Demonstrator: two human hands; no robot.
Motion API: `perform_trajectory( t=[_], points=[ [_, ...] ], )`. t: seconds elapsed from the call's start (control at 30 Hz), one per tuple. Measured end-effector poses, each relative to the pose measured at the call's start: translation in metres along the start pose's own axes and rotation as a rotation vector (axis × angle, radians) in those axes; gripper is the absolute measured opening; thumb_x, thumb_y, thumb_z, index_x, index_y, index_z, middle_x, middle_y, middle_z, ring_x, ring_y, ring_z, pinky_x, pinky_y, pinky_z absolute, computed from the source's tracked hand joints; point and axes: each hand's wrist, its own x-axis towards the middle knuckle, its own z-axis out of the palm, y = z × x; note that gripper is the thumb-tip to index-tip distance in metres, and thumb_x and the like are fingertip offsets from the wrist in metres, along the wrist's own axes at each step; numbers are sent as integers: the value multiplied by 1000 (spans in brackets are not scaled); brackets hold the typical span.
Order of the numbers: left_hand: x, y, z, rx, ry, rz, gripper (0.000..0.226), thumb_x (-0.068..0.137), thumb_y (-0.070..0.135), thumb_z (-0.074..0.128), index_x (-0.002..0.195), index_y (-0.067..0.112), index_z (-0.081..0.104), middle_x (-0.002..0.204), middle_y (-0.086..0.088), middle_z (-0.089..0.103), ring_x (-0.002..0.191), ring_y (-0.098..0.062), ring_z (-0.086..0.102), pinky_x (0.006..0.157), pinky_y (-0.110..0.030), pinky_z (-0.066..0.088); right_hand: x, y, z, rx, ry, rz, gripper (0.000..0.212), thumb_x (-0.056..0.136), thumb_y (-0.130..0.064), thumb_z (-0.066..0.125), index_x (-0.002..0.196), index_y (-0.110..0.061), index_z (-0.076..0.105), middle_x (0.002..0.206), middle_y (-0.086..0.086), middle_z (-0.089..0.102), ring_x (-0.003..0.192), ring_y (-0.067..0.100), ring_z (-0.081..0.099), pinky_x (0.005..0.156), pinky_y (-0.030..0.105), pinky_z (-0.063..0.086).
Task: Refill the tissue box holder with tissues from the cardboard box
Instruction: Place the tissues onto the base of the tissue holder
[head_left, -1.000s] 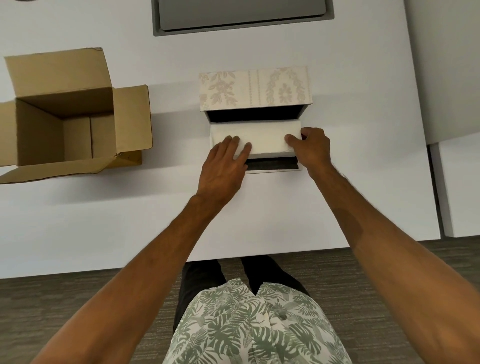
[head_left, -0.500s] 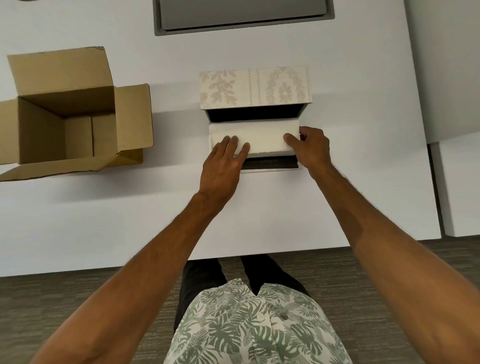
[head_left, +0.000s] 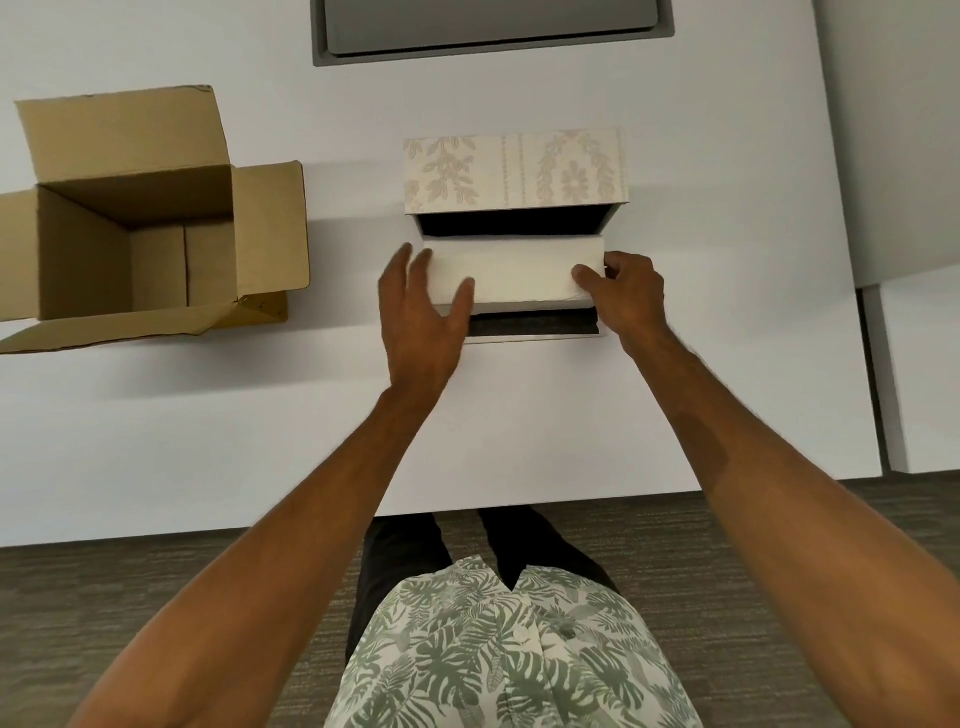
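A white stack of tissues (head_left: 519, 273) lies inside the open tissue box holder (head_left: 535, 332), whose dark lining shows in front of and behind the stack. The holder's floral lid (head_left: 514, 171) stands up at the back. My left hand (head_left: 421, 312) is at the stack's left end, fingers spread, thumb resting on top of the tissues. My right hand (head_left: 626, 296) grips the stack's right end with thumb on top. The brown cardboard box (head_left: 130, 223) sits open at the left, and what shows of its inside holds nothing.
Everything rests on a white table (head_left: 260, 415) whose near edge runs just in front of my body. A grey recessed panel (head_left: 488, 26) lies at the table's far side. A second white surface (head_left: 909, 156) adjoins on the right.
My left hand has lifted off the top of the tissue stack and shifted left to its end, fingers opening. The right hand and the stack stay nearly in place.
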Motion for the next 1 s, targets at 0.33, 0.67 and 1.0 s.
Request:
perform_trajectory(
  t=[0.33,0.67,1.0],
  points=[
    [37,7,0,-87,-54,-406,32,90,27,68,74,0,68,71,-13,64,74,-27,62,74,-37,53,3,-6,-2,-56,58,13,33,84,-30,75,101,-2,74,102,11,74,93,24,68,75,27,50],
    [32,2,1,-41,-88,-339,35,92,32,66,118,8,66,115,-8,69,107,-26,64,93,-30,49,-1,-10,-3,-80,46,25,38,87,-30,73,111,-1,72,112,13,73,102,26,68,86,29,54],
    [-9,2,10,491,-210,524,43,93,27,61,128,2,61,136,-20,58,127,-37,54,104,-47,44,-3,-13,-6,-71,26,53,39,86,-31,73,102,4,72,105,19,73,96,31,69,78,29,51]
  ],
)
